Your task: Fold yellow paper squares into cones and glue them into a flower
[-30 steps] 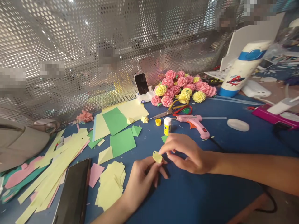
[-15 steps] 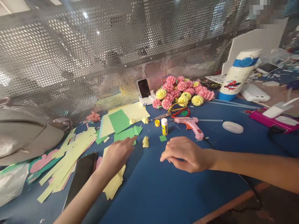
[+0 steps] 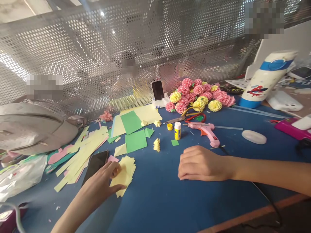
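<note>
Overhanging the yellow papers (image 3: 128, 169), your left hand (image 3: 103, 181) gapes partway, gripping nothing visible.
Your right hand (image 3: 198, 163) curls inward, any hold hidden; the folded paper (image 3: 157, 145) lies between and beyond them, near the glue (image 3: 177, 132).

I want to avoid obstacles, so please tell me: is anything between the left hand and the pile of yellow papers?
Nothing visible: the left hand is right over the left edge of the pile of yellow papers. The dark phone lies left of the pile.
</note>
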{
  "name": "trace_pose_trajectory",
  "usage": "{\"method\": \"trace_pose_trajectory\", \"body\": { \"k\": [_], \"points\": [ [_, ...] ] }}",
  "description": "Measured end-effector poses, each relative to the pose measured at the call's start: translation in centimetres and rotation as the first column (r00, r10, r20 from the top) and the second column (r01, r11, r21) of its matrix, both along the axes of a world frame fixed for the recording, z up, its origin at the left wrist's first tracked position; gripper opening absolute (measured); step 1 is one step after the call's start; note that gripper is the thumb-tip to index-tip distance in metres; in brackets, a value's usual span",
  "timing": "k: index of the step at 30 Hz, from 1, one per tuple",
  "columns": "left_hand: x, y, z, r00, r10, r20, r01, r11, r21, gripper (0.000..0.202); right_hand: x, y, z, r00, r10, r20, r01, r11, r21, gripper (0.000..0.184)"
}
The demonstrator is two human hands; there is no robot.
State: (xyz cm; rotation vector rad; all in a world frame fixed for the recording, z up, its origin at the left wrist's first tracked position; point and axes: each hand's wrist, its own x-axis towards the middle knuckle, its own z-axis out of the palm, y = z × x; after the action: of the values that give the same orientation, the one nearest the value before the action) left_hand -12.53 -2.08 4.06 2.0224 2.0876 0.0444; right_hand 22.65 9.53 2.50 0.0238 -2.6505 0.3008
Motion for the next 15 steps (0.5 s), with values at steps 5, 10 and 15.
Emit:
{"method": "trace_pose_trajectory", "body": {
  "k": [5, 10, 15],
  "points": [
    [-0.6, 0.1, -0.8, 0.999, 0.042, 0.026, -0.042, 0.999, -0.012, 0.026, -0.7, -0.4, 0.5, 0.998, 0.046, -0.030, -0.043, 0.997, 0.069, 0.019],
    [-0.6, 0.4, -0.6, 0.995, 0.099, 0.003, -0.099, 0.995, 0.026, 0.026, -0.3, -0.4, 0.1, 0.999, 0.034, -0.007, -0.033, 0.996, 0.082, 0.018],
    [-0.6, 0.7, 0.2, 0.992, 0.123, -0.023, -0.120, 0.987, 0.106, 0.024, 0.0, -0.2, 0.2, 1.000, 0.012, 0.008, -0.012, 0.997, 0.073, 0.018]
  ]
}}
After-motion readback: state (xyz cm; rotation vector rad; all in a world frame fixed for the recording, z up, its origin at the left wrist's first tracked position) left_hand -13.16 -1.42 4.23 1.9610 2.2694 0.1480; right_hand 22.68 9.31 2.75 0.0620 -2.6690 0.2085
